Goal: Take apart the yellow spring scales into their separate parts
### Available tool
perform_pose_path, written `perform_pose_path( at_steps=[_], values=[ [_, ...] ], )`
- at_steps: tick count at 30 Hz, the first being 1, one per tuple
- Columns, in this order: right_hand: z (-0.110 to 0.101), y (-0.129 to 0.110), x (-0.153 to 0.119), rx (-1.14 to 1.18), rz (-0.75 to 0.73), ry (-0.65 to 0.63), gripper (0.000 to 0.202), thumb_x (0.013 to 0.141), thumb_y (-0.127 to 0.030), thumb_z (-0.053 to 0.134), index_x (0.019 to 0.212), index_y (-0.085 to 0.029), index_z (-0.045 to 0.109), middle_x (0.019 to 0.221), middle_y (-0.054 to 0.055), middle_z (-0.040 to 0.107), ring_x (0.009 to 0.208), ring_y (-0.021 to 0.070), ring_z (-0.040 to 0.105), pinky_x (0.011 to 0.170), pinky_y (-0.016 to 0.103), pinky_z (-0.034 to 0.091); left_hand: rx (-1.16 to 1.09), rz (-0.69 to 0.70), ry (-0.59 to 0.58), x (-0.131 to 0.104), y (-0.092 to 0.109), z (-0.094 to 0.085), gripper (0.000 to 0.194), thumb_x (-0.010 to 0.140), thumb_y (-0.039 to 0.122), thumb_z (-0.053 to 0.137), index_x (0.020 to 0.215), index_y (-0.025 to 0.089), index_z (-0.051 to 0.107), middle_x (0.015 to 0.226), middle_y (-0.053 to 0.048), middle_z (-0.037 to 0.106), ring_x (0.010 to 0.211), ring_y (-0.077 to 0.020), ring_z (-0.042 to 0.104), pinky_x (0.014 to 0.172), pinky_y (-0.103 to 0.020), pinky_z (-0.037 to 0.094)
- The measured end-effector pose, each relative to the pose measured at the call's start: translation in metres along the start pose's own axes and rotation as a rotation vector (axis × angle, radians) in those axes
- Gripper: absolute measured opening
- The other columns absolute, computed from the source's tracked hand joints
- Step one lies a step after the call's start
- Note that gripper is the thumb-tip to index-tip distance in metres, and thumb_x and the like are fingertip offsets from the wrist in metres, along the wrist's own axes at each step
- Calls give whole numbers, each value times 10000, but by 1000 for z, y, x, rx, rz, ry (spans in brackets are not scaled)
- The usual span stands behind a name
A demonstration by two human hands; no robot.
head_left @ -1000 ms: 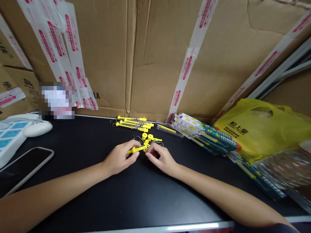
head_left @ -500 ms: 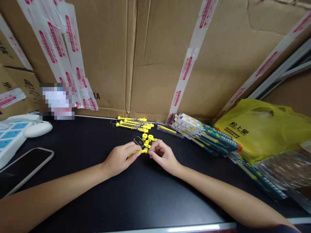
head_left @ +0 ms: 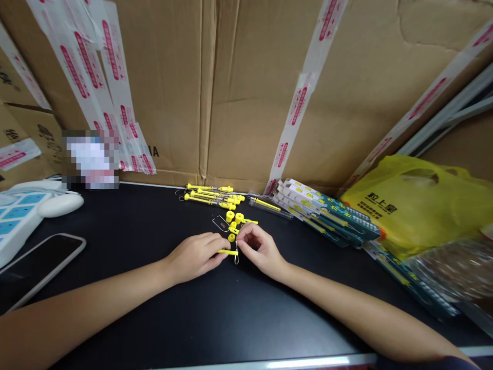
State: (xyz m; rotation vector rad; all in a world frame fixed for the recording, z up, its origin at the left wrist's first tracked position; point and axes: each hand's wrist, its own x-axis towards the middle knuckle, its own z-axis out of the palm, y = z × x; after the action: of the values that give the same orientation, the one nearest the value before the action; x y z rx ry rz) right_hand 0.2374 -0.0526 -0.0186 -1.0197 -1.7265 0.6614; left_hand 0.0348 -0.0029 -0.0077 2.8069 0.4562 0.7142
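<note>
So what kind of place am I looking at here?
Probably a makeshift packing or small-parts assembly bench: yellow spring-scale-like pieces lie in a row near the hands, printed retail packs are stacked at the right, and a big taped cardboard carton stands behind.

The phone (head_left: 40, 272) lies left on the table (head_left: 231, 318), the boxes (head_left: 327, 210) right, beside the bag (head_left: 419, 205).

On the black worktop (head_left: 231, 318), the left hand (head_left: 196, 258) grips a yellow rod (head_left: 229, 252), the right hand (head_left: 262, 250) pinches a thin wire loop (head_left: 236, 260) at its tip, yellow caps (head_left: 230, 216) lie at twelve o'clock, printed boxes (head_left: 327, 208) at two.
</note>
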Motion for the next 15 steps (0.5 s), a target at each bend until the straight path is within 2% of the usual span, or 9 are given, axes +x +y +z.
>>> perform_pose_path(
  at_steps=[6, 11, 15],
  values=[
    [0, 0, -1, -55, -45, -94, 27, 876, -225, 496, 886, -202, 506, 767, 9, 499, 617, 114, 474, 543, 241, 416, 51, -49, -17, -2, 0, 2, 364, 880, 266, 455, 1225, 179, 380, 889, -14, 641, 774, -163, 629, 688, -265, 479],
    [2, 2, -4, -88, -89, -129, 89, 860, -173, 502, 928, -209, 458, 723, -19, 464, 567, 93, 439, 515, 221, 387, 161, -56, -40, -2, 1, 0, 392, 918, 362, 405, 1262, 176, 397, 825, -9, 663, 712, -166, 646, 623, -251, 474],
    [3, 3, -5, -84, -106, -103, 151, 846, -152, 511, 931, -221, 407, 750, -22, 473, 550, 82, 437, 494, 207, 377, 211, -15, -39, -2, 1, 0, 411, 943, 379, 364, 1306, 188, 390, 878, -17, 680, 754, -161, 653, 644, -243, 475]
  ],
)
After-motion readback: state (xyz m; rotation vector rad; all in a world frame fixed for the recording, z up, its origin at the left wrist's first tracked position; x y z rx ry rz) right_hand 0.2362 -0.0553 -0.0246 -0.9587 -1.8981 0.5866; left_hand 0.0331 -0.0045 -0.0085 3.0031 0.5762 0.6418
